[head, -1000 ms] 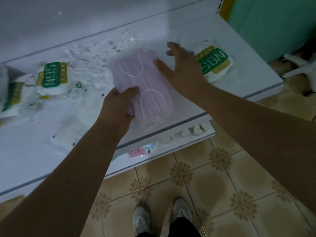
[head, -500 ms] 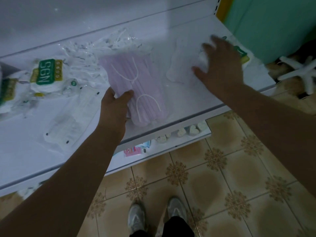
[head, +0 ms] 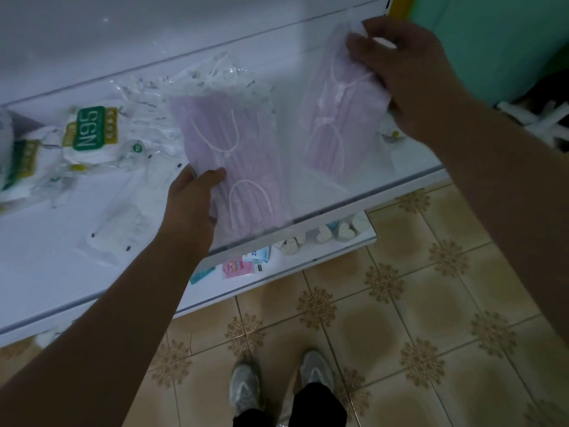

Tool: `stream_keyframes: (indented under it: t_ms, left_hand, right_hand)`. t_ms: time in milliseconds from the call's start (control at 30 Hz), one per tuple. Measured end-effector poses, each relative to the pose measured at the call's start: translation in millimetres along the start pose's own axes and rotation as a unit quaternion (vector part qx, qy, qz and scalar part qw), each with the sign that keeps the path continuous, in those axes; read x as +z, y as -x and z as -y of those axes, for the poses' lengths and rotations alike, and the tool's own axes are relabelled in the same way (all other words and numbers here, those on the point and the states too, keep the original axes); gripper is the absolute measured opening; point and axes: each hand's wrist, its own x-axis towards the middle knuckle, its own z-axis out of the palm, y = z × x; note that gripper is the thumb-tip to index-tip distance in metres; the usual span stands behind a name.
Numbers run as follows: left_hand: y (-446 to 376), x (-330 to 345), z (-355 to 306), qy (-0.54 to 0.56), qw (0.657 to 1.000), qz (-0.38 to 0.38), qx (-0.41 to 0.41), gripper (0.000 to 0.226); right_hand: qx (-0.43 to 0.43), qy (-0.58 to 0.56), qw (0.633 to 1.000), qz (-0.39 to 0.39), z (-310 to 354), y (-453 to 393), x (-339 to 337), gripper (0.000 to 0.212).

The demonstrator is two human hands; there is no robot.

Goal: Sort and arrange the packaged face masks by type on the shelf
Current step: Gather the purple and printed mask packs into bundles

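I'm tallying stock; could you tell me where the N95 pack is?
In the head view, the N95 pack lies on the shelf's left, beyond the left hand.

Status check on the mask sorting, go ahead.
Left hand grips purple pack. Right hand holds second purple pack. N95 packs lie left, apart.

purple mask packs (head: pixel 237 167): clear glossy crinkled plastic, pleated cloth inside | N95 packs (head: pixel 92 131): shiny printed plastic | shelf (head: pixel 46 272): smooth white, slight sheen | floor (head: pixel 385 318): glossy patterned tile
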Motion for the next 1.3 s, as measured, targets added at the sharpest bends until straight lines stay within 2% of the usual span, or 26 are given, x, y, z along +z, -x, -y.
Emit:
stream_keyframes:
  t_ms: [67,100,167,233,267,333,367,400,467,500,533,567,600,667,700,767,833,900,1000,1067,1167,1233,1300]
  left_hand:
    - [5,4,-8,0.026,0.999,0.03,-0.015,0.022]
    - [9,7,-12,0.051,0.997,0.056,-0.033,0.02]
    - [23,14,-21,0.101,0.983,0.121,-0.098,0.024]
    - [38,16,-21,0.078,0.975,0.163,-0.129,0.046]
    - [43,14,-16,0.039,0.975,0.181,-0.12,0.047]
    - [48,3,-7,-0.033,0.986,0.146,-0.078,0.041]
    - [49,-6,-5,-0.037,0.989,0.125,-0.069,0.039]
    - [51,-18,-6,-0.018,0.991,0.114,-0.068,0.037]
    - [54,-45,-10,0.03,0.992,0.1,-0.064,0.031]
    - [56,-58,-13,0.042,0.993,0.093,-0.066,0.03]
    - [59,-72,-14,0.043,0.993,0.083,-0.066,0.03]
    - [63,-87,-14,0.032,0.994,0.075,-0.067,0.031]
    - [65,-103,-13,0.015,0.995,0.07,-0.066,0.032]
    - [69,-136,-13,-0.02,0.996,0.06,-0.063,0.03]
    - [68,-153,-15,-0.033,0.997,0.045,-0.058,0.027]
    - [65,-190,-20,-0.051,0.998,-0.017,-0.045,0.019]
    - [62,-223,-19,-0.055,0.995,-0.075,-0.033,0.016]
    - [63,-245,-16,-0.038,0.993,-0.105,-0.029,0.015]
    - [65,-266,-7,-0.019,0.992,-0.123,-0.024,0.016]
    - [68,-275,-1,-0.001,0.991,-0.13,-0.023,0.017]
    - [75,-281,5,0.026,0.992,-0.123,-0.03,0.025]
    - [80,-280,7,0.041,0.992,-0.117,-0.036,0.031]
    - [88,-274,5,0.046,0.992,-0.11,-0.042,0.031]
  right_hand:
    - [0.046,-0.081,0.99,0.107,11,1,-1,0.022]
    - [0.062,-0.054,0.986,0.143,13,3,4,0.03]
    - [0.085,0.071,0.982,0.155,6,13,28,0.033]
    - [0.068,0.188,0.973,0.113,-10,28,56,0.036]
    - [0.039,0.222,0.971,0.084,-18,37,68,0.039]
    - [-0.001,0.265,0.964,0.016,-33,56,90,0.055]
    - [0.008,0.283,0.959,-0.025,-36,62,98,0.068]
    - [0.057,0.274,0.959,-0.05,-35,70,107,0.082]
    - [0.218,0.129,0.967,-0.016,-30,87,131,0.098]
    - [0.265,0.063,0.962,0.031,-29,98,144,0.093]
    - [0.261,0.05,0.961,0.076,-31,107,158,0.075]
    - [0.234,0.095,0.962,0.103,-35,114,172,0.049]
    - [0.201,0.163,0.959,0.12,-36,120,187,0.031]
    - [0.133,0.271,0.945,0.126,-32,128,217,0.043]
    - [0.108,0.29,0.943,0.121,-31,130,230,0.043]
    - [0.046,0.354,0.925,0.127,-35,129,252,0.041]
    - [-0.027,0.482,0.857,0.18,-47,131,265,0.076]
    - [-0.089,0.55,0.787,0.263,-57,131,271,0.102]
    - [-0.144,0.598,0.701,0.36,-73,132,272,0.11]
    - [-0.189,0.593,0.699,0.353,-79,137,269,0.097]
    - [-0.319,0.552,0.728,0.251,-90,147,269,0.05]
    - [-0.318,0.564,0.737,0.196,-88,149,268,0.042]
    - [-0.266,0.587,0.741,0.187,-76,145,270,0.037]
